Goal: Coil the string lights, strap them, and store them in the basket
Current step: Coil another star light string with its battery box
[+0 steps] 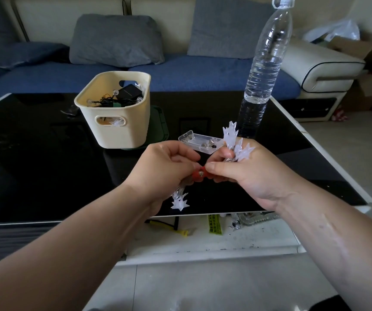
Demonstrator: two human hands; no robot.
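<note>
A bundle of clear star-shaped string lights (pixel 233 140) is held between both hands above the black table (pixel 45 176). My left hand (pixel 160 169) grips the bundle's left end, with stars hanging below it. My right hand (pixel 247 173) grips the right end, stars sticking up past its fingers. A red strap (pixel 199 176) with a metal snap sits between the two thumbs, pinched by both. The clear battery box (pixel 199 143) of the lights shows just behind the hands. A cream basket (pixel 115 113) stands farther back left, holding another dark-wired set of lights.
A tall clear water bottle (pixel 263 70) stands at the back right of the table. A green lid (pixel 159 124) lies behind the basket. A blue sofa with grey cushions (pixel 117 39) runs behind the table. Small clutter lies on the white shelf (pixel 214 241) under the near edge.
</note>
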